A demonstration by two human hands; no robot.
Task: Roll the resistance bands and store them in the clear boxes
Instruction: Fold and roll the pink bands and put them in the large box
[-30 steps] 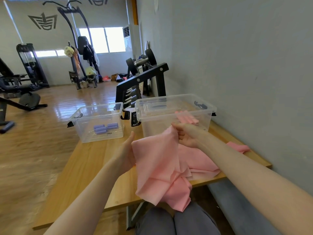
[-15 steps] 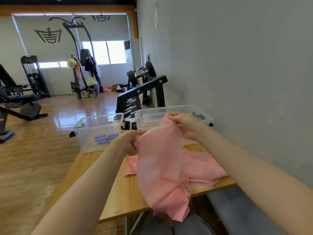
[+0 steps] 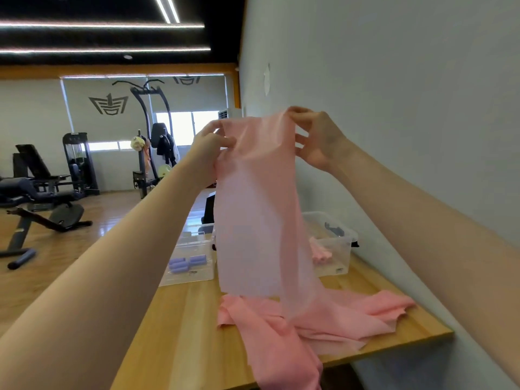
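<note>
Above table edge, pink band between both hands.

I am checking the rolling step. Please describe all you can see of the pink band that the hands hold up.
The pink band is thin, smooth, half see-through sheet. The left hand and right hand pinch its top corners, so it hangs flat and unrolled above the wooden table. Its lower part trails into the crumpled pink heap there.

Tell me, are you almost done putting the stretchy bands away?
Not yet. Done: purple rolls sit in the left clear box, and some pink rolls in the right clear box. In hand: the left hand and right hand pinch a pink band by its top corners, still unrolled. Left: more loose pink bands on the table.
</note>
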